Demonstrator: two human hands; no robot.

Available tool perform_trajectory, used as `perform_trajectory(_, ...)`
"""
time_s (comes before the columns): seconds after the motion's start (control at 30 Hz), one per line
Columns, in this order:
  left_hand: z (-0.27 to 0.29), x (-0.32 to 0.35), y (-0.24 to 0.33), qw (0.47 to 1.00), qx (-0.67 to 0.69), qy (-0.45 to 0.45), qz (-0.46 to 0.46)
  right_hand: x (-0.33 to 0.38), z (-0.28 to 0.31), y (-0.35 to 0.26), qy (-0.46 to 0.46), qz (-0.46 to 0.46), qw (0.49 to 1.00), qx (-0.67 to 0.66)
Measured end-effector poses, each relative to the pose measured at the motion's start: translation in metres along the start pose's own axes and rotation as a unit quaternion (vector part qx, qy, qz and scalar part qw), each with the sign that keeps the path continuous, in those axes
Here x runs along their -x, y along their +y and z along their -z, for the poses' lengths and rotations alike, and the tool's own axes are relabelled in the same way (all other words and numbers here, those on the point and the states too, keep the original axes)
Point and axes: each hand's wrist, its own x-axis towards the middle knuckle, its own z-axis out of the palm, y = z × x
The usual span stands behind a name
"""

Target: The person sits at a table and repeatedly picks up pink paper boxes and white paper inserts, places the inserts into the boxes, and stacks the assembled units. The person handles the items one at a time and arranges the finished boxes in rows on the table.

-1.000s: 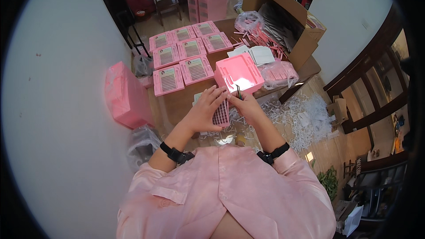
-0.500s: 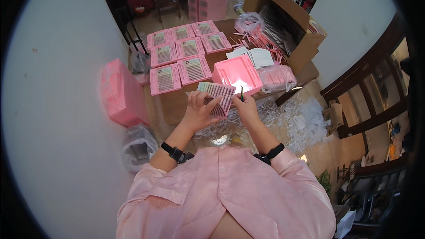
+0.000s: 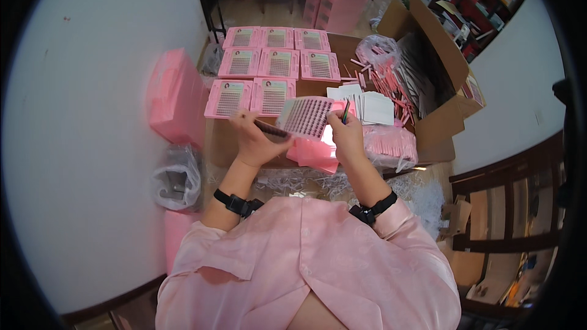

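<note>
My right hand [image 3: 346, 139] is closed, pinching the edge of a lash card [image 3: 307, 117] with rows of dark eyelash clusters. A pair of dark tweezers [image 3: 346, 110] sticks up from the same hand. In my left hand [image 3: 255, 140] is another dark lash card [image 3: 270, 128], seen nearly edge-on and beside the first; whether it is one card or more I cannot tell. Under both hands lies a shiny pink case [image 3: 318, 154], partly hidden. Beyond them several pink lash cases [image 3: 273, 96] stand in rows, each with a filled card.
White cards [image 3: 375, 107] and a bag of pink pieces [image 3: 390, 146] lie on the table's right. Behind them are loose pink sticks [image 3: 386, 79] and an open cardboard box [image 3: 443, 49]. A lined bin [image 3: 177, 180] and pink stack [image 3: 177, 98] stand left. Shredded paper [image 3: 422, 198] covers floor.
The cards held together in my left hand have come apart: one is now in my right hand, lifted and tilted. My left hand has shifted left, and the view has turned.
</note>
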Motion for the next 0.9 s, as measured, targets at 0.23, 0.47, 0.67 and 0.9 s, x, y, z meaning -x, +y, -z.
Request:
perform_trajectory(0.23,-0.006,-0.018,0.017,0.982,-0.049,0.113,0.144,-0.117,0.099,-0.041,-0.051,0.068,0.994,0.067)
perform_trajectory(0.47,0.022,0.054,0.056,0.641,0.44,0.125,0.616,-0.245,0.088,-0.081,-0.463,0.169,0.762,0.419)
perform_trajectory(0.67,-0.021,0.116,0.113,0.456,0.574,0.077,0.675,-0.253,0.025,-0.037,-0.546,0.234,0.638,0.49)
perform_trajectory(0.9,-0.059,0.114,0.139,0.431,0.656,0.124,0.607,-0.219,0.015,-0.005,-0.535,0.307,0.588,0.523)
